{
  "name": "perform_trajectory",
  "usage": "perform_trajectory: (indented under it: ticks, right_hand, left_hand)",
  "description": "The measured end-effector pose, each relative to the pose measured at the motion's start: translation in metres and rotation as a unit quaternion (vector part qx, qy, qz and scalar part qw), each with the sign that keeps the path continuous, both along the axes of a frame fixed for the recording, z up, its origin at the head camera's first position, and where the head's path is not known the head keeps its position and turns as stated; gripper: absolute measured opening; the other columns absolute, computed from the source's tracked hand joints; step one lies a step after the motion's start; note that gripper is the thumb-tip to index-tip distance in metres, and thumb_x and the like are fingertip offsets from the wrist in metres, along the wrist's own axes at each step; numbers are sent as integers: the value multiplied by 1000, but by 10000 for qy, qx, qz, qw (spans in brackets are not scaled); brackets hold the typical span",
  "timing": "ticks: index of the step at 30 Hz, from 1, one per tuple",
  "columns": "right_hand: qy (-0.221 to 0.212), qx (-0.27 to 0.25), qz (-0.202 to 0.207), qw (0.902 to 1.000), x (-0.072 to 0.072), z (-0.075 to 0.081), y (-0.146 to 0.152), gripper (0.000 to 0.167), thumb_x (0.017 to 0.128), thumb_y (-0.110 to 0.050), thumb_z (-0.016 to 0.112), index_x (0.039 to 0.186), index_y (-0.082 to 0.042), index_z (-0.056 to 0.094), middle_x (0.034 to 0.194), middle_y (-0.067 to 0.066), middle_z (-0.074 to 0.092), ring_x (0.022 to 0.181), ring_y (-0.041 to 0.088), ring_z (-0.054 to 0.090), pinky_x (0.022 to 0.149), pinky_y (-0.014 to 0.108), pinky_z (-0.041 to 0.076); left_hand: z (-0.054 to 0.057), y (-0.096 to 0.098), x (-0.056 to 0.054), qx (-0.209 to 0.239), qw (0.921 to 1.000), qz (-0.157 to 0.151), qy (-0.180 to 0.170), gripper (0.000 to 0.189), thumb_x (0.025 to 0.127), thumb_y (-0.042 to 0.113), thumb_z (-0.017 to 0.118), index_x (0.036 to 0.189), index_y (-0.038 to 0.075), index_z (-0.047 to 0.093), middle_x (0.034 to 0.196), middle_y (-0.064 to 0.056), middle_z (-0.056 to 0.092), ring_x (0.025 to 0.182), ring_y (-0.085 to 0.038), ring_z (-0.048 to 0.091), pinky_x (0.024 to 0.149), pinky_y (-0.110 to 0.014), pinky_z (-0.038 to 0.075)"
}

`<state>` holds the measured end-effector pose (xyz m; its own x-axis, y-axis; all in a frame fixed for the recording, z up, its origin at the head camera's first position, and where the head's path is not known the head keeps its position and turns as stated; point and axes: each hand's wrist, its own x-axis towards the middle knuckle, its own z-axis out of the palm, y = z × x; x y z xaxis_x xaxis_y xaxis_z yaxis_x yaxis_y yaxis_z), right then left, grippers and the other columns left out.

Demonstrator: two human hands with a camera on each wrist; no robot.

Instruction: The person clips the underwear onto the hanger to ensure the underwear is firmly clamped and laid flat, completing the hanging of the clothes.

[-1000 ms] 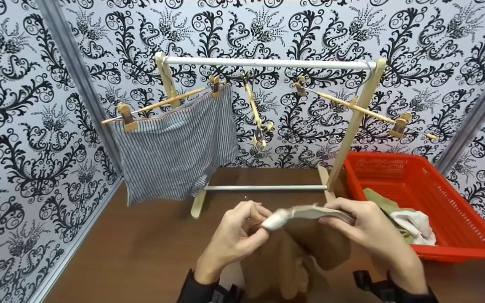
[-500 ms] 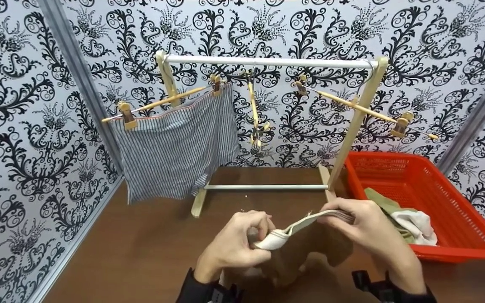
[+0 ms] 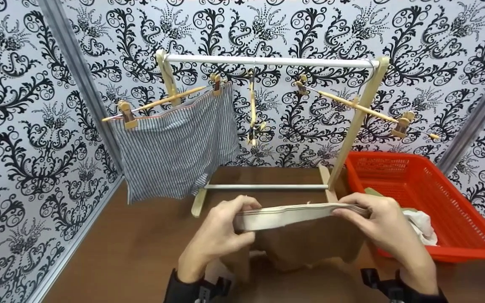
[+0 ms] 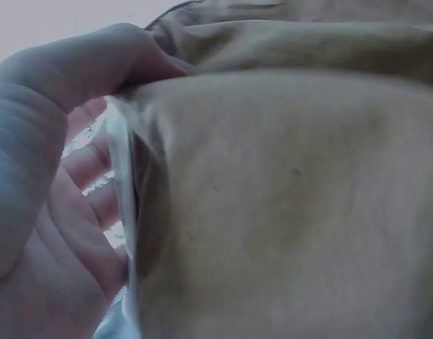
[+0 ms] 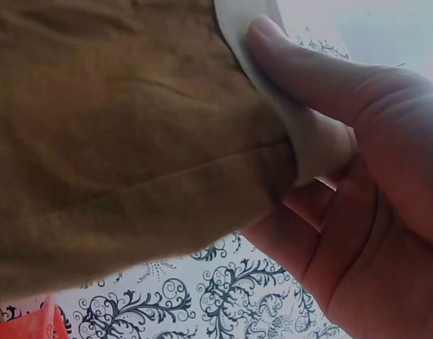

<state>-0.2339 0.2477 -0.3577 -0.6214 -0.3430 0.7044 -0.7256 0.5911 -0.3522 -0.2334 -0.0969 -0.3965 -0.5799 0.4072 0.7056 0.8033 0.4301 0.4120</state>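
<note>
Brown shorts [image 3: 305,244] with a cream waistband [image 3: 284,215] hang below my two hands, the band stretched between them. My left hand [image 3: 219,235] holds the band's left end between thumb and fingers. In the left wrist view, the thumb lies over the brown cloth [image 4: 287,191] and the fingers are behind the band. At the other end, my right hand [image 3: 379,219] pinches the layered band between thumb and fingers. The right wrist view shows that thumb [image 5: 301,63] pressed on the cream edge. The lower part of the shorts is in shadow.
Ahead stands a wooden rack with a white rail [image 3: 267,61]. Striped shorts [image 3: 175,147] hang clipped on its left hanger; the middle hanger [image 3: 252,105] and right hanger [image 3: 352,104] have bare clips. A red basket [image 3: 457,210] on the right holds white cloth [image 3: 421,225] and green cloth.
My left hand has shifted its hold and moved left, so the twisted, slack waistband is now flat and taut. My right hand has moved slightly right, still gripping.
</note>
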Motion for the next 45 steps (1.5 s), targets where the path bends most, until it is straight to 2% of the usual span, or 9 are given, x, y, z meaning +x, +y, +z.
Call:
perform_trajectory:
  ticks: [6, 10, 15, 20, 25, 31, 37, 42, 45]
  right_hand:
    - [-109, -119, -26, 9999, 1, 0, 0, 30, 76, -3, 87, 93, -26, 77, 80, -15, 65, 66, 6, 55, 60, 15, 43]
    - [-146, -200, -107, 9996, 2, 1, 3, 30, 78, -1, 86, 95, -24, 77, 80, -14, 66, 63, 6, 56, 58, 15, 43]
    - [-278, -313, -346, 9985, 4, 3, 9, 28, 81, -3, 84, 97, -25, 77, 85, -12, 72, 68, 5, 62, 64, 12, 46]
    - [-254, -273, -499, 9981, 4, 4, 13, 29, 84, -1, 81, 102, -23, 77, 88, -9, 73, 70, 5, 60, 66, 11, 45]
    - [-255, -236, -469, 9983, 5, 4, 11, 33, 87, 4, 76, 109, -20, 76, 87, -9, 71, 67, 9, 58, 62, 14, 43]
    - [-525, -461, -618, 9956, 9, 7, 10, 29, 86, -3, 79, 108, -22, 76, 83, -8, 70, 63, 9, 56, 56, 17, 40]
    - [-884, -577, -705, 9919, 14, 10, 10, 25, 87, -8, 80, 106, -24, 76, 82, -7, 71, 62, 10, 57, 53, 20, 39]
    - [-1161, -221, -931, 9886, 19, 12, 14, 19, 90, -19, 78, 105, -30, 74, 72, -9, 64, 59, 9, 54, 50, 24, 36]
    - [-1302, -59, -843, 9879, 24, 14, 16, 17, 91, -19, 77, 105, -29, 74, 70, -9, 64, 58, 9, 55, 50, 23, 38]
  left_hand:
    - [4, -14, 2, -117, 9993, 238, 282, 47, 65, 4, 82, 110, 11, 70, 106, 6, 73, 93, -8, 66, 79, -32, 51]
    - [5, -24, 2, -3, 9987, 346, 384, 37, 69, 2, 85, 103, 9, 72, 97, 4, 73, 85, -8, 66, 76, -29, 54]
    - [5, -39, 3, 441, 9976, 476, 223, 24, 73, 2, 87, 91, 12, 75, 84, 9, 71, 72, -6, 63, 65, -24, 52]
    - [8, -49, 6, 1128, 9917, 565, -244, 14, 80, 13, 87, 89, 17, 77, 78, 12, 67, 65, -7, 58, 57, -23, 49]
    - [11, -54, 9, 1603, 9818, 582, -832, 8, 89, 16, 79, 95, 20, 76, 83, 11, 69, 71, -11, 61, 61, -25, 50]
    - [15, -55, 10, 2003, 9717, 670, -1058, 4, 94, 14, 73, 97, 16, 75, 83, 5, 68, 67, -13, 55, 58, -24, 45]
    - [19, -55, 13, 2096, 9655, 683, -1389, 4, 94, 14, 73, 96, 12, 76, 80, 3, 70, 62, -13, 56, 53, -22, 44]
    - [23, -57, 20, 1957, 9569, 560, -2069, 8, 95, 15, 73, 97, 7, 74, 81, -2, 69, 62, -14, 59, 53, -22, 46]
    - [28, -59, 26, 1825, 9490, 404, -2539, 13, 96, 16, 72, 99, 3, 71, 81, -7, 67, 60, -15, 59, 52, -27, 52]
